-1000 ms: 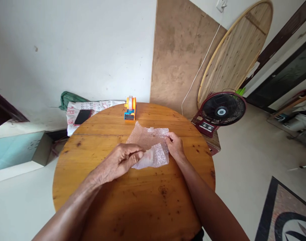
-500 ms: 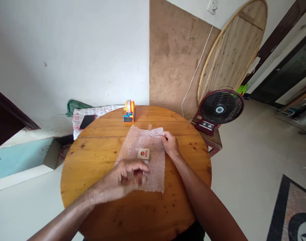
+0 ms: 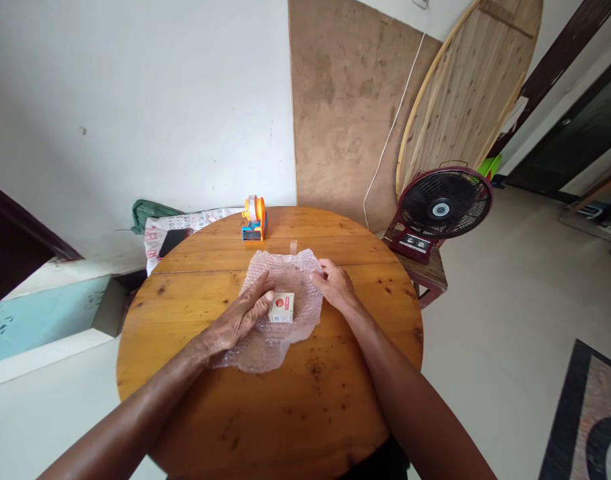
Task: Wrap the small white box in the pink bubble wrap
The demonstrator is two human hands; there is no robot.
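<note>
A sheet of bubble wrap (image 3: 298, 320) lies on the round wooden table (image 3: 305, 413), its near edge uneven and the lower right part folded or drawn in. On it sits a small white box (image 3: 281, 307) with red print. My left hand (image 3: 245, 312) lies flat on the wrap with fingers stretched out, its thumb at the box's left side. At the sheet's upper right edge, my right hand (image 3: 335, 283) has thumb and fingers closed on the bubble wrap. A short strip of clear tape (image 3: 293, 247) shows just beyond the sheet's far edge.
An orange and blue tape dispenser (image 3: 254, 219) stands near the table's far edge. To the right, a dark red fan (image 3: 439, 210) rests on a wooden stool (image 3: 428, 273). A printed sack (image 3: 155, 237) with a dark flat object (image 3: 175, 241) is beyond the table's left side.
My left hand has moved from in front of the box to its left side and flattened onto the wrap. The sheet's near right part has shifted or folded. My right hand stays at the right edge.
</note>
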